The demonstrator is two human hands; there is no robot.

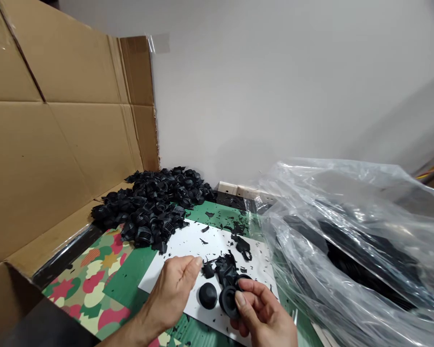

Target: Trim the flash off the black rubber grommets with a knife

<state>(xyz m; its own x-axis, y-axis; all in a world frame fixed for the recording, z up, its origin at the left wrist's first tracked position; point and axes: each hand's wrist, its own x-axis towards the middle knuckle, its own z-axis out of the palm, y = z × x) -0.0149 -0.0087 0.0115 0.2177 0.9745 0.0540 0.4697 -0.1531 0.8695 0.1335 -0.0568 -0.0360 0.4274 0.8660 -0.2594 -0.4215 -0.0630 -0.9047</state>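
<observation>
My right hand (265, 313) pinches a round black rubber cap (227, 301) with a ringed rim, its hollow side partly showing. My left hand (175, 286) is closed, thumb pressed on the curled fingers; whatever it may hold is hidden. Between the hands a black dome-shaped cap (207, 295) rests on a white sheet (181, 246). Just behind it lie torn black rubber scraps (224, 267). Another flat black piece (243, 248) is farther back on the sheet.
A large heap of black ribbed rubber parts (152, 202) sits at the back left, beside a cardboard wall (75, 120). To the right, a clear plastic bag (347, 231) holds more black parts. Black crumbs dot the green surface (217, 212). Patterned paper (90, 289) lies at left.
</observation>
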